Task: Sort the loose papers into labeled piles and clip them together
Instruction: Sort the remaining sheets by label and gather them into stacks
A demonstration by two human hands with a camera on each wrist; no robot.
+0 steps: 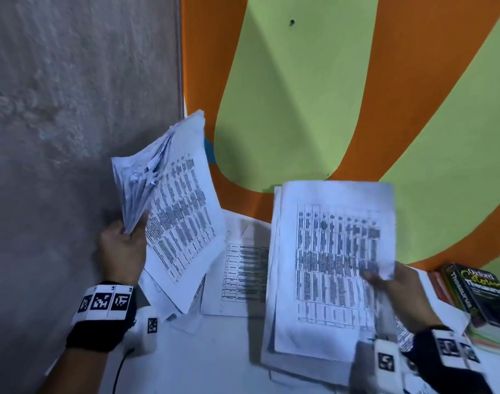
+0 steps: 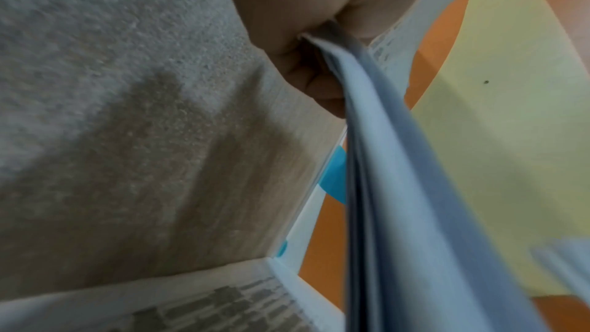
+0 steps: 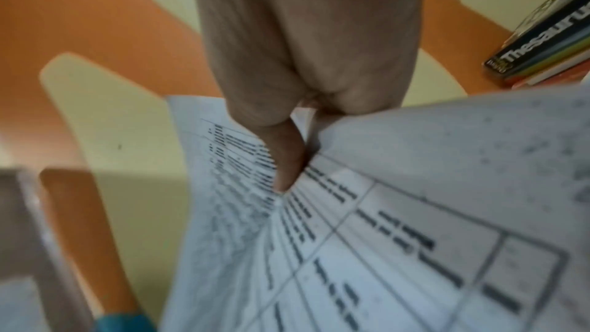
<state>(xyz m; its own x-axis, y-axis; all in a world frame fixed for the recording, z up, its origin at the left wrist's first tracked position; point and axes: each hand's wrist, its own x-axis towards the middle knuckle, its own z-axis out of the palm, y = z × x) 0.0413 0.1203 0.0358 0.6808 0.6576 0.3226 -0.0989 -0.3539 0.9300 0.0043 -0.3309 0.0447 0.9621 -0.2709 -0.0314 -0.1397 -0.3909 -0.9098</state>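
Observation:
My left hand point(image 1: 123, 245) grips a thick bundle of printed sheets point(image 1: 169, 200) by its lower corner and holds it tilted up above the desk's left side. In the left wrist view the bundle point(image 2: 399, 186) runs edge-on out of my curled fingers point(image 2: 306, 77). My right hand point(image 1: 396, 291) pinches a single sheet with a printed table point(image 1: 337, 251) at its lower right corner, lifted over a stack of papers point(image 1: 271, 336). The right wrist view shows my thumb point(image 3: 284, 158) pressed on that sheet point(image 3: 399, 236).
More printed sheets point(image 1: 243, 274) lie on the white desk point(image 1: 214, 351) between my hands. A pile of books with a black Thesaurus point(image 1: 482, 294) on top stands at the right edge. An orange and green wall point(image 1: 300, 81) is close behind, a grey wall point(image 1: 72, 109) to the left.

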